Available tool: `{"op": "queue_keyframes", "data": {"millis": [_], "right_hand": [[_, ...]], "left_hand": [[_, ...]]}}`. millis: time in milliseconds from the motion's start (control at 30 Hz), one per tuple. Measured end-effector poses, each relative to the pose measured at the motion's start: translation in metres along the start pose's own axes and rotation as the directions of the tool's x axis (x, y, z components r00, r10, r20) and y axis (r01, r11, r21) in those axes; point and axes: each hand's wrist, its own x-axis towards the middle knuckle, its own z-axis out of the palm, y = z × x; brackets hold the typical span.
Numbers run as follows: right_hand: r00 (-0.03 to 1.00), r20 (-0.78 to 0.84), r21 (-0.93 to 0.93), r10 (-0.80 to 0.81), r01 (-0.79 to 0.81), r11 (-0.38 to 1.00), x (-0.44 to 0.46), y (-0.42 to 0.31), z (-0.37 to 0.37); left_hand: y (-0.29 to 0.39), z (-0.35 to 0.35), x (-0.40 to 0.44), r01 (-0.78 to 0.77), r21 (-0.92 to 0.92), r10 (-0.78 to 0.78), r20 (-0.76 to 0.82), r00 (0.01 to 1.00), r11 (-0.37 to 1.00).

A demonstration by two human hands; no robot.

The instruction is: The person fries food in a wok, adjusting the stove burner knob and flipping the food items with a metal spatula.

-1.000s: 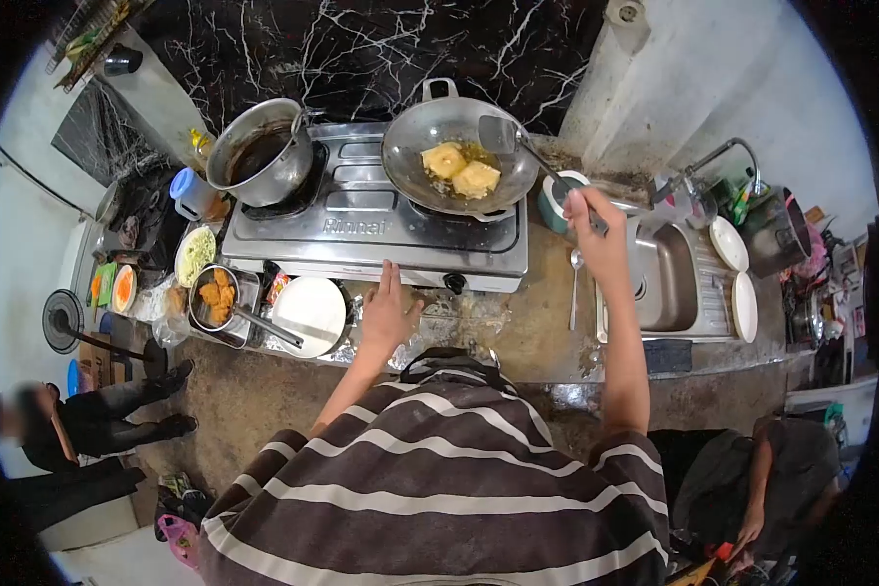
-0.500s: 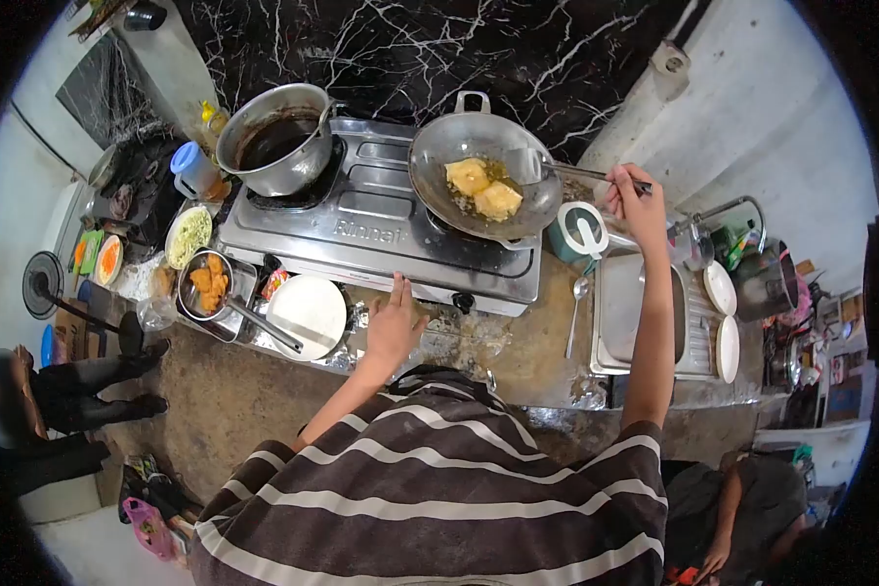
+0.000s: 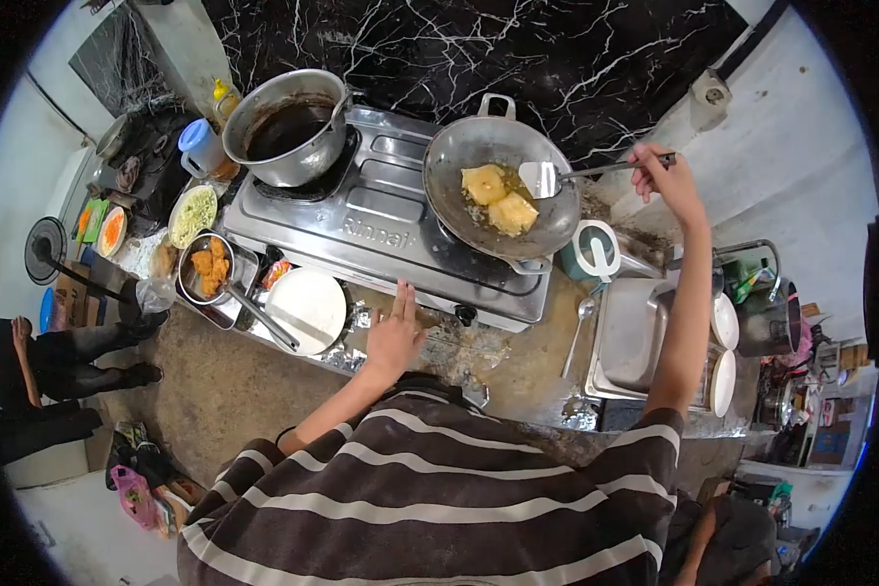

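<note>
Spatula (image 3: 540,180) beside two golden pieces (image 3: 499,199).

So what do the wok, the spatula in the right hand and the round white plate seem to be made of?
Wok: bare grey metal, perhaps aluminium or steel, judging by its dull, streaky sheen.
Spatula: probably stainless steel, as the smooth blade shines; the dark handle end may be plastic.
Plate: smooth, plain white; ceramic or melamine, I can't tell which.
</note>
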Motion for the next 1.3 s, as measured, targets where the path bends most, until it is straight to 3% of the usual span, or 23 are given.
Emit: {"op": "queue_keyframes", "data": {"millis": [233, 467, 600, 667, 867, 1000, 1067, 1200, 1300], "right_hand": [[0.991, 0.056, 0.166, 0.118, -0.126, 0.978, 0.012, 0.012, -0.001], [0.98, 0.158, 0.16, 0.121, -0.146, 0.976, 0.018, 0.024, -0.007], [0.992, 0.114, 0.191, 0.057, -0.079, 0.979, 0.017, 0.033, -0.003], [0.997, 0.051, 0.204, 0.062, -0.071, 0.976, 0.003, 0.034, 0.009], [0.994, -0.028, 0.297, 0.103, -0.09, 0.951, -0.042, 0.052, 0.052], [0.995, -0.095, 0.315, -0.01, 0.04, 0.948, -0.074, 0.049, 0.082], [0.985, -0.15, 0.15, -0.089, 0.111, 0.982, -0.087, 0.043, 0.09], [0.943, -0.317, 0.021, -0.102, 0.115, 0.993, -0.114, 0.037, 0.103], [0.935, -0.337, -0.03, -0.114, 0.111, 0.993, -0.124, 0.036, 0.108]], "left_hand": [[-0.012, -0.003, 0.004, -0.017, -0.019, 0.018, 0.042, 0.999, 1.0], [-0.009, -0.006, 0.003, 0.004, 0.005, -0.004, 0.055, 0.998, 1.0], [-0.007, -0.008, 0.007, 0.029, 0.025, -0.032, 0.104, 0.994, 0.999], [-0.008, -0.006, 0.006, 0.017, 0.027, -0.018, 0.036, 0.999, 0.999], [-0.004, -0.01, 0.007, 0.021, -0.031, -0.018, 0.076, 0.997, 0.999], [0.008, -0.018, 0.006, 0.08, -0.017, -0.077, 0.142, 0.987, 0.997], [0.009, -0.018, 0.006, 0.085, -0.019, -0.082, 0.138, 0.987, 0.996], [0.011, -0.018, 0.006, 0.064, 0.037, -0.068, 0.128, 0.989, 0.997], [0.013, -0.014, 0.005, 0.057, 0.062, -0.063, 0.101, 0.993, 0.996]]}}
